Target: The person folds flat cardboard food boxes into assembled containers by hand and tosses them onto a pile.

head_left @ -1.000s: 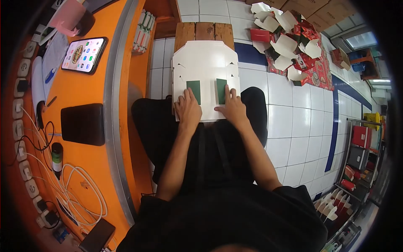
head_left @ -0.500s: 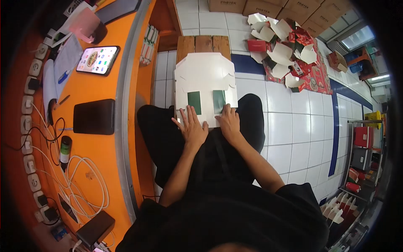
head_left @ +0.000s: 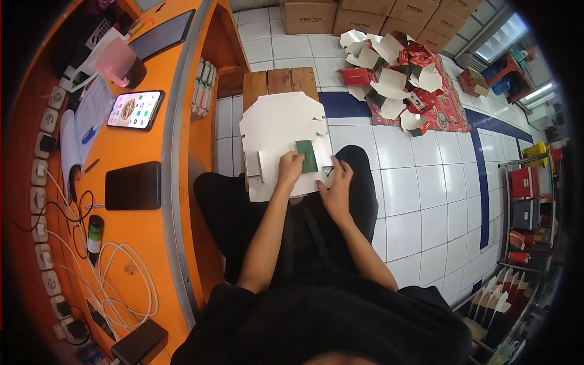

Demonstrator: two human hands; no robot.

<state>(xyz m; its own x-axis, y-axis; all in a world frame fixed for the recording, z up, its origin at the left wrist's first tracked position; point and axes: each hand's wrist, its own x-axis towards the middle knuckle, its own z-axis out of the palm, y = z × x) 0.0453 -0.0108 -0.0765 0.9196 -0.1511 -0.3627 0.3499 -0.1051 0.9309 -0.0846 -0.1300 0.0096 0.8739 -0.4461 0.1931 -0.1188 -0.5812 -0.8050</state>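
Note:
A flat white cardboard box blank (head_left: 283, 118) with cut flaps lies in front of me on a wooden bench (head_left: 280, 80). One flap on its right half is folded over and shows a green face (head_left: 309, 156). My left hand (head_left: 290, 171) has its fingers closed in a pinch at the left edge of this green flap. At the blank's right edge is my right hand (head_left: 336, 190), its thumb and fingers apart, with the fingertips by the side flap. On the left half, a small white flap (head_left: 263, 166) stands partly raised.
An orange desk (head_left: 146, 237) on the left carries a phone (head_left: 135, 110), a black tablet-like device (head_left: 133, 186) and white cables. Red and white folded boxes (head_left: 395, 79) are piled on a red mat (head_left: 450, 100). Brown cartons (head_left: 309, 18) stand behind; a rack (head_left: 508, 225) is at right.
My left hand has moved from the left flap across to the green right flap. The left flap's green face no longer shows. My right hand has opened and shifted to the blank's right edge.

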